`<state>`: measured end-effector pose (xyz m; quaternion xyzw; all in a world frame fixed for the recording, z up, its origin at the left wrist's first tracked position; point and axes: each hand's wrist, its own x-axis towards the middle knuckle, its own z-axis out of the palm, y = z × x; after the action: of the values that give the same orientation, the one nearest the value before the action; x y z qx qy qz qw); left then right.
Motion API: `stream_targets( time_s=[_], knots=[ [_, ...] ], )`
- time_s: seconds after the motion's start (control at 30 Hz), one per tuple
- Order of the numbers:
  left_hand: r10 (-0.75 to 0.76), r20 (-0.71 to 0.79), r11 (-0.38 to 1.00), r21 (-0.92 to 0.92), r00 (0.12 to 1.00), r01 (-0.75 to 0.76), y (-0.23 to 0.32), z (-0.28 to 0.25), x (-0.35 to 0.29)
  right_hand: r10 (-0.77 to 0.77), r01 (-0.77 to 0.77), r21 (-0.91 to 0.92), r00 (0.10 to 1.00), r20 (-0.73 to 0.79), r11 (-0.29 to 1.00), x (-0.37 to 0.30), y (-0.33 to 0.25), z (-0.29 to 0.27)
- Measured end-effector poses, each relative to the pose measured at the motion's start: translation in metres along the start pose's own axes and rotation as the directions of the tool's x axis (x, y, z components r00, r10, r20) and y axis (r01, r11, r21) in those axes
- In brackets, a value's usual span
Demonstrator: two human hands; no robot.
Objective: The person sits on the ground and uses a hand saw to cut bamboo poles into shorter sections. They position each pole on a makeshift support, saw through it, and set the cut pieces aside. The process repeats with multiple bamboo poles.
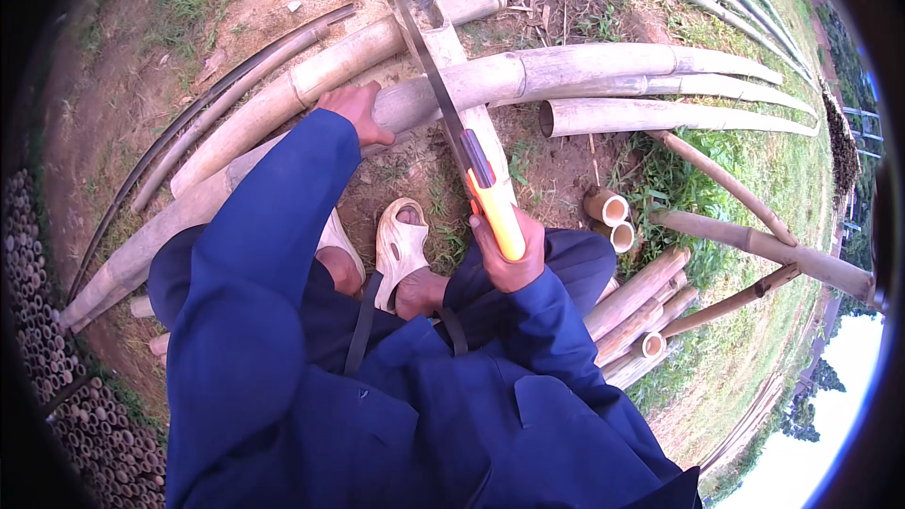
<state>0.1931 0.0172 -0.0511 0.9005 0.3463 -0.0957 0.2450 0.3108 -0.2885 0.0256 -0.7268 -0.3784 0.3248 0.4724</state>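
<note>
My right hand [514,256] is closed around the orange and yellow handle of a hand saw [436,80]. Its long dark blade slants up and to the left, across a thick bamboo pole [467,85]. Whether the teeth have cut into the pole cannot be seen. My left hand [353,111] grips the same pole just left of the blade, its fingers wrapped over the top. Under the pole runs a notched bamboo piece [443,38], pointing away from me between my feet and the far ground.
Several long bamboo poles [641,118] reach to the right. Short cut lengths [641,306] lie by my right knee, near a slanting pole frame [754,243]. Stacked bamboo ends [94,415] fill the lower left. My sandalled foot [403,245] rests on the soil below the pole.
</note>
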Motion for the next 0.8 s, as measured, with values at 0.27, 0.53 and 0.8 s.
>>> stream_targets(
  time_s=[0.27, 0.53, 0.8],
  knots=[
    [-0.004, 0.027, 0.998, 0.058, 1.000, 0.002, -0.008, 0.001, -0.007, 0.091, -0.093, -0.189, 0.996, -0.019, 0.977, -0.154, -0.021, -0.054],
    [0.019, -0.019, 0.999, 0.037, 1.000, -0.019, -0.003, -0.004, 0.000, -0.057, 0.059, 0.044, 0.997, -0.043, 0.997, 0.022, -0.009, 0.008],
    [-0.003, 0.057, 0.998, 0.068, 0.998, -0.001, -0.005, 0.000, -0.006, 0.200, -0.195, -0.184, 0.980, 0.013, 0.964, -0.140, -0.043, -0.058]
  ],
)
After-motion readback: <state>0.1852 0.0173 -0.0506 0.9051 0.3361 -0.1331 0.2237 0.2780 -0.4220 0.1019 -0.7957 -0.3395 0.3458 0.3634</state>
